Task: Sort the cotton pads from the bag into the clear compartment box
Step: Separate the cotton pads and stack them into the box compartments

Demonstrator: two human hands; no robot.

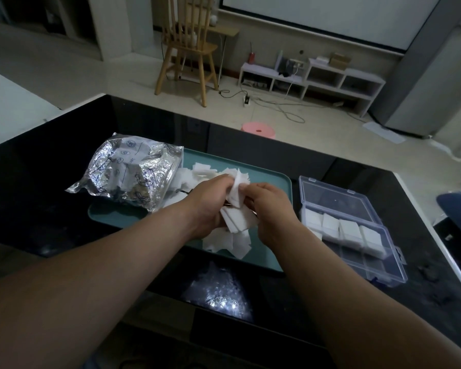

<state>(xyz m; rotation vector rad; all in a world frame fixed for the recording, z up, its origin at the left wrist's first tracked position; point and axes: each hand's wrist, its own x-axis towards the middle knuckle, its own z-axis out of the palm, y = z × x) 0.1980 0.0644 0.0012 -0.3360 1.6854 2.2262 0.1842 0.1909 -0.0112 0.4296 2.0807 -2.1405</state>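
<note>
Head view. A glossy black table (51, 187) carries a teal tray (273, 182) at centre. A crinkled silver foil bag (133, 174) lies on the tray's left part, overhanging its left edge, with its mouth toward the tray's middle. Loose white cotton pads (224, 242) are scattered over the tray, from the bag's mouth across to the near edge. To the right of the tray, apart from it, the clear compartment box (367, 251) lies open, its lid (333, 197) folded back on the far side; the far row of compartments holds four upright stacks of pads (341, 230), while the near compartments look unfilled. A clear plastic wrapper (218, 294) catches light on the table just in front of the tray. Beyond the table stand a wooden chair (186, 49), a pink stool (258, 129) and a low white shelf unit (312, 78).

The left hand (205, 201) and right hand (269, 209) meet over the tray's middle, both closed on one bundle of white pads (237, 203) held between them, above the loose pile. The forearms hide part of the tray's near side.
</note>
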